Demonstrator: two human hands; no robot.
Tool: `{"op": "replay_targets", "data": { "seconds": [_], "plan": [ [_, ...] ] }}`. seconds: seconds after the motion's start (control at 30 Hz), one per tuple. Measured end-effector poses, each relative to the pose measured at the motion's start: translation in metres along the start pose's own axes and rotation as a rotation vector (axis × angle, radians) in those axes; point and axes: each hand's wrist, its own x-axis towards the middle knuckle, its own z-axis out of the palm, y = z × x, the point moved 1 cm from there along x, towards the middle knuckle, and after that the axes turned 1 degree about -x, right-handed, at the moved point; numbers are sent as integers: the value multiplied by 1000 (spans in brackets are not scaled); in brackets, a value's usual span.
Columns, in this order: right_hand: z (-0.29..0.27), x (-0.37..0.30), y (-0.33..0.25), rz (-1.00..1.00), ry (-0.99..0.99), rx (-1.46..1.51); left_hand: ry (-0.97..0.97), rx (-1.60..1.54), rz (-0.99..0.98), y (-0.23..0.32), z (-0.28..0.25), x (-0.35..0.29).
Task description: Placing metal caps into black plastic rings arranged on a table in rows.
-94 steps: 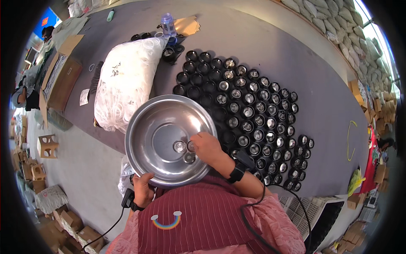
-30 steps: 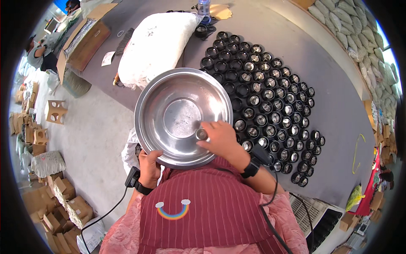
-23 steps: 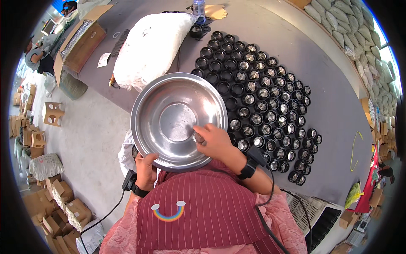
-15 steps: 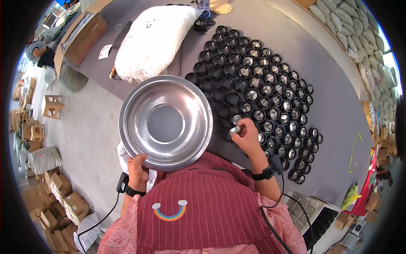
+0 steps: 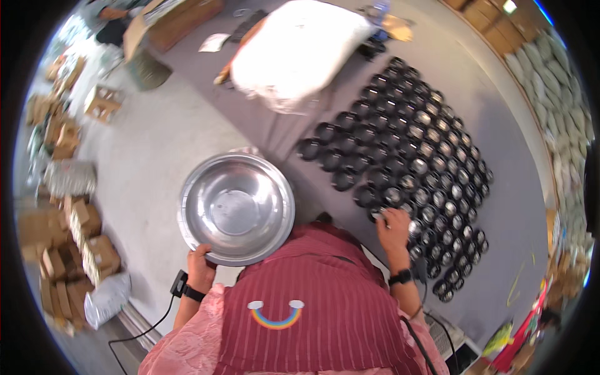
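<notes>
My left hand (image 5: 201, 267) grips the near rim of a large, shiny metal basin (image 5: 278, 209), its inside bare in this view. The thumb lies over the rim. On the right, my right hand (image 5: 394, 230) is at the near-left edge of a dense group of round black cups (image 5: 344, 180). Its fingers pinch a small round silver piece (image 5: 379, 215) over one black cup; motion blur and the fingers hide most of it. Many cups on the right side hold similar silver pieces (image 5: 450, 207), while those on the left show dark insides.
The cups stand on a grey table (image 5: 500, 231). Behind them lies a big white plastic sack (image 5: 300, 53). Cardboard boxes (image 5: 103, 103) are on the floor at left, with another person (image 5: 109, 15) at far upper left. Stacked sacks (image 5: 537, 75) line the right.
My view has shifted and turned, so the table and cups sit farther right. The basin has moved lower, away from the cups. My right hand has brought the silver piece down to a black cup.
</notes>
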Motion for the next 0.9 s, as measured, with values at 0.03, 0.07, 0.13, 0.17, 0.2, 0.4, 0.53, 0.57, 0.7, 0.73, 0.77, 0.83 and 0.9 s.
{"op": "replay_targets", "data": {
  "seconds": [0.03,0.07,0.13,0.17,0.2,0.4,0.53,0.57,0.7,0.73,0.77,0.83,0.9],
  "plan": [
    [-4,2,-7,9,42,0,34,1,13,-5,-12,-2],
    [-8,4,-13,6,25,26,59,-5,0,-6,-18,-8],
    [-6,11,-34,-29,-5,79,124,-42,-30,-7,-22,-14],
    [-3,16,-48,-50,-37,136,125,-20,-97,-5,-28,-17],
    [1,19,-60,-68,-69,183,138,-45,-119,-8,-35,-18],
    [68,9,-156,-174,-329,390,156,-135,-298,-56,-99,32],
    [157,-40,-190,291,-695,657,104,-171,-398,-80,-97,65],
    [189,-57,-188,389,-705,763,84,-192,-413,-83,-92,70],
    [247,-46,-226,1481,-1256,1101,164,-309,-464,-129,-103,89],
    [255,-46,-238,1561,-1275,1112,162,-386,-467,-143,-110,93],
    [273,-51,-239,1564,-1296,1096,178,-399,-469,-155,-122,96],
    [310,-65,-227,1609,-1350,1158,124,-313,-490,-160,-132,102],
    [333,-72,-227,1648,-1308,1043,213,-252,-541,-152,-147,113]
  ]
}}
